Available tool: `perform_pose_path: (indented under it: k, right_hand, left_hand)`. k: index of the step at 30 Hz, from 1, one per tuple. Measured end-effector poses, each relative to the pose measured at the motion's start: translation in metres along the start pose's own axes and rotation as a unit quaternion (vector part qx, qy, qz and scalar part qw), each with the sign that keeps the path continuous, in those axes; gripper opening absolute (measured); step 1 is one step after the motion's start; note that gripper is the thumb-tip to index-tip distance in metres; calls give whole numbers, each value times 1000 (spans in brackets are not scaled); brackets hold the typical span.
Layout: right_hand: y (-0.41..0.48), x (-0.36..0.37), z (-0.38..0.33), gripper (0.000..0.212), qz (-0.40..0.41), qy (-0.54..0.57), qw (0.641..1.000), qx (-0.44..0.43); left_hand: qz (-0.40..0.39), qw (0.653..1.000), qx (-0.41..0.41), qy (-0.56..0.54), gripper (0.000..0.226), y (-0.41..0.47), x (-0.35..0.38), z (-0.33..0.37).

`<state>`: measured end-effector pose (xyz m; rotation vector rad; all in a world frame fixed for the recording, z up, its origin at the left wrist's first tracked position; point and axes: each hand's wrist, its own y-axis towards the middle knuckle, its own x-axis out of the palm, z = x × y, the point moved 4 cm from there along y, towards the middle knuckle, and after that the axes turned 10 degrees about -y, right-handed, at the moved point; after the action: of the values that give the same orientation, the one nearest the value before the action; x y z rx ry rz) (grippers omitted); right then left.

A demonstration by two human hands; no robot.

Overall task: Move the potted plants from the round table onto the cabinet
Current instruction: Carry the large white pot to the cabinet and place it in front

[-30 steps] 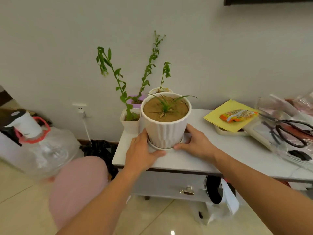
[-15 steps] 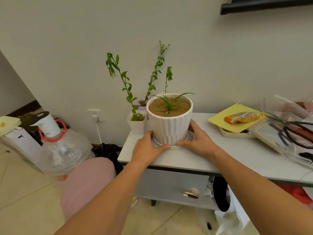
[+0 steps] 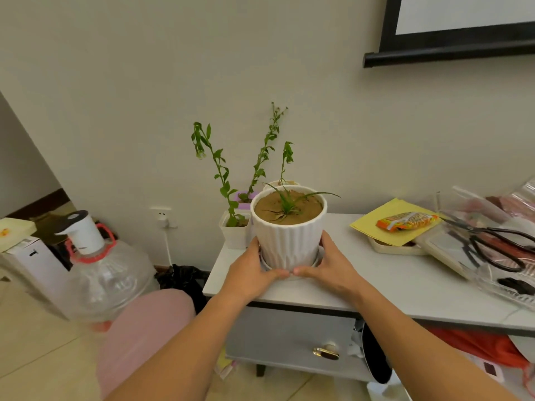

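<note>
A white ribbed pot (image 3: 289, 238) with brown soil and a small grassy plant stands on its saucer on the left end of the white cabinet top (image 3: 376, 285). My left hand (image 3: 249, 270) and my right hand (image 3: 333, 267) clasp the saucer and the pot's base from both sides, thumbs nearly meeting in front. Behind it stand a small white square pot (image 3: 236, 231) with a tall leafy stem, a purple pot (image 3: 246, 196) and another white pot (image 3: 279, 183), mostly hidden.
Yellow paper with a snack packet (image 3: 406, 220) lies on a tray to the right. Black scissors (image 3: 498, 247) rest on clear plastic trays at the far right. A water jug (image 3: 98, 270) and a pink stool (image 3: 144, 328) stand on the floor at left.
My head has pulled back and tilted up, so more wall shows. Both hands have slid round the pot's base towards the front, thumbs closer together. The pot stays on the cabinet.
</note>
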<state>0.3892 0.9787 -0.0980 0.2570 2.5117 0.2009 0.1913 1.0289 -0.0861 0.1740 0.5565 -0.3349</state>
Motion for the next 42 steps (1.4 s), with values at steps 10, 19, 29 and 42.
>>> perform_pose_path:
  k: [10, 19, 29, 42]
  right_hand:
    - [-8, 13, -14, 112, 109, -66, 991, 40]
    - [-4, 6, -6, 90, 65, -46, 996, 34]
    - [-4, 8, -1, 94, 53, -47, 997, 43]
    - [-6, 4, -3, 95, 55, -49, 996, 54]
  left_hand:
    - [58, 994, 44, 78, 69, 2, 3, 0]
    - [-52, 996, -52, -40, 46, 17, -22, -19]
    - [228, 962, -66, -135, 113, 37, -55, -18]
    - [241, 967, -63, -51, 91, 44, -42, -11]
